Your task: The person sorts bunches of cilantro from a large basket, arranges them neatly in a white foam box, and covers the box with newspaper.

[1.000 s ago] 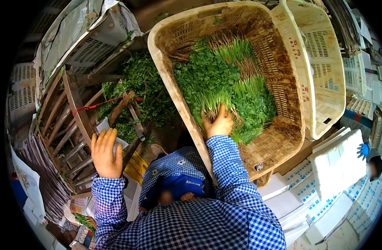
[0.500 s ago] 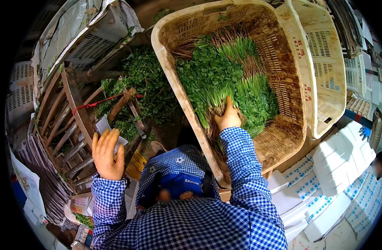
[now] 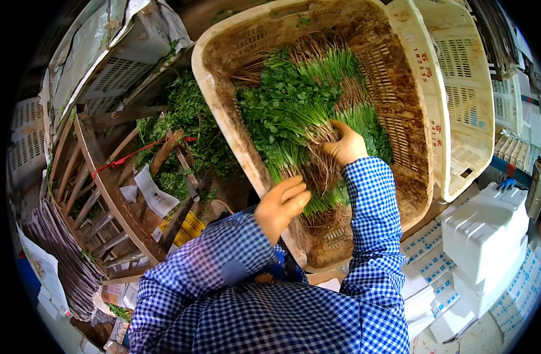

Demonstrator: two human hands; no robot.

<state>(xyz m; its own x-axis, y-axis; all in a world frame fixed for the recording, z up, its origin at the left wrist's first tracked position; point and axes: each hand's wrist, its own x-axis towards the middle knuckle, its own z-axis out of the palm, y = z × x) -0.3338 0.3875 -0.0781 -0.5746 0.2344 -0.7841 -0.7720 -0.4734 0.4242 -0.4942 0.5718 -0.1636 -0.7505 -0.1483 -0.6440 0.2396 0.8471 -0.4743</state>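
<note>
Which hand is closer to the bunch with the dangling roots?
Right: the right hand grips the bunch; the left hand is to its lower left, over the basket's rim.

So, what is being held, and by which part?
The right hand holds a leafy bunch by its root end; whether the left hand holds anything is unclear.

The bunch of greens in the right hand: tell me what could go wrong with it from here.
The right hand grips the bunch of greens near its root end, leaving the leafy tops loose, so stems might slip or fan out.

Its thin roots dangle freely and could tangle with other greens in the basket.

The left hand is close to the basket's near-left edge and might knock it.
</note>
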